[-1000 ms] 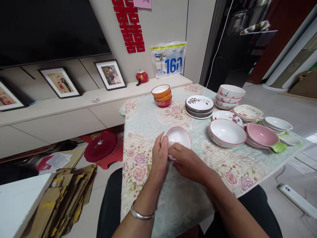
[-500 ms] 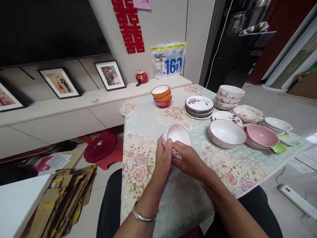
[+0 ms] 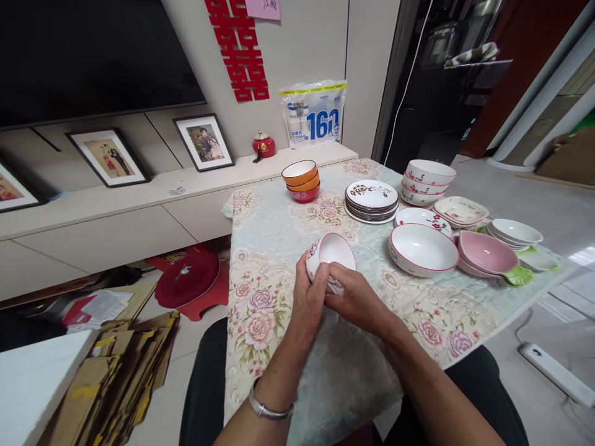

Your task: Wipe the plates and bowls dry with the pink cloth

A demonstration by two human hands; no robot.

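Both hands grip a small white bowl (image 3: 338,251) with a pink rim and a floral outside, tilted above the near part of the table. My left hand (image 3: 309,294) is closed round its left side, thumb towards me. My right hand (image 3: 351,291) is closed on the near side, its fingers meeting the left thumb. To the right stands a larger white bowl (image 3: 423,248) with a red rim. Beyond the held bowl are a stack of orange and red bowls (image 3: 301,179) and a stack of plates (image 3: 371,199) with a brown pattern.
A floral cloth covers the table (image 3: 260,272). On its right are pink leaf-shaped dishes (image 3: 488,253), small white bowls (image 3: 514,231), square dishes (image 3: 461,210) and stacked white bowls (image 3: 428,181). Flattened cardboard (image 3: 106,378) and a red stool (image 3: 188,279) are at left; a power strip (image 3: 558,371) lies at right.
The held bowl has turned and tipped slightly in my hands, so more of its patterned outside shows on the left. Both hands still grip it. The whole view has shifted slightly.
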